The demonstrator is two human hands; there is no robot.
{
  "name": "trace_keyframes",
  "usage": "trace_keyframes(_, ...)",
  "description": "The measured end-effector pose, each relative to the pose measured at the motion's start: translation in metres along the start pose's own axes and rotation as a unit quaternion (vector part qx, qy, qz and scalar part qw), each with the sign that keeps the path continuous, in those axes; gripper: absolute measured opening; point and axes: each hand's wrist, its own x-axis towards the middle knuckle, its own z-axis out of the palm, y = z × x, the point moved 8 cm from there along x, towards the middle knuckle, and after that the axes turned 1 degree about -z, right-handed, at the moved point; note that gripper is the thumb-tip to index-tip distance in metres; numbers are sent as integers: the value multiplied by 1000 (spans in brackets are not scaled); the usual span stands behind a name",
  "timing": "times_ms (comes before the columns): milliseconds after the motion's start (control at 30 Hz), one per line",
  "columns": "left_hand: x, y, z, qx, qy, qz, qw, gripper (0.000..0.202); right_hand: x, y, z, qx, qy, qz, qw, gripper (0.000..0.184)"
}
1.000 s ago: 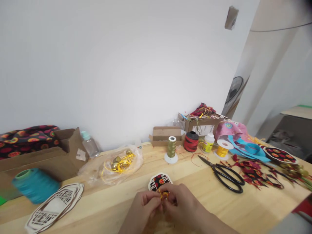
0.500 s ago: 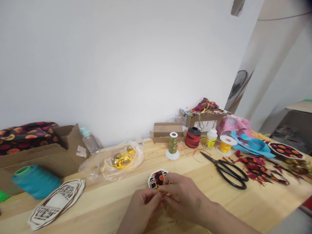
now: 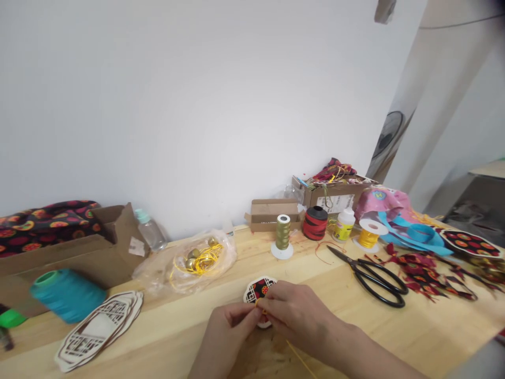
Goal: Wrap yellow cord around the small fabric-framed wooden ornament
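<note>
Fingertips of my left hand (image 3: 234, 329) and my right hand (image 3: 298, 316) meet low in the middle of the view, both pinched on a yellow cord (image 3: 300, 359). The cord forms a small loop or knot between them, and a length of it trails down toward the near side. Beneath the fingers lies a wooden ornament (image 3: 252, 288) with a scalloped pale edge, dark lattice cutouts and black-and-red patterned fabric. My right hand covers part of it. Whether the cord passes through the ornament is hidden.
Black scissors (image 3: 374, 279) lie at right beside fabric scraps (image 3: 422, 271). Behind stand an olive thread spool (image 3: 283, 234), red thread (image 3: 314, 223), a glue bottle (image 3: 344, 226) and yellow cord spool (image 3: 369, 234). Left are bagged bells (image 3: 193, 260), stacked wooden frames (image 3: 98, 331) and a blue thread cone (image 3: 69, 295).
My fingers have shifted slightly at the cord, and more of its tail shows below my right hand. More of the ornament's lower edge is visible. The whole view has moved a little.
</note>
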Motion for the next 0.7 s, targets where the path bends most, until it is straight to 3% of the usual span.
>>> trace_keyframes(333, 0, 1, -2, -16, 26, 1, 1000, 18, -5, 0, -4, 0, 28, 7, 1000, 17)
trace_keyframes(467, 2, -5, -4, -62, 51, -10, 997, 12, -4, 0, -3, 20, 30, 10, 999, 18)
trace_keyframes(700, 4, -6, -3, -129, 45, -3, 991, 13, -7, 8, 1, 62, 34, 33, 997, 18)
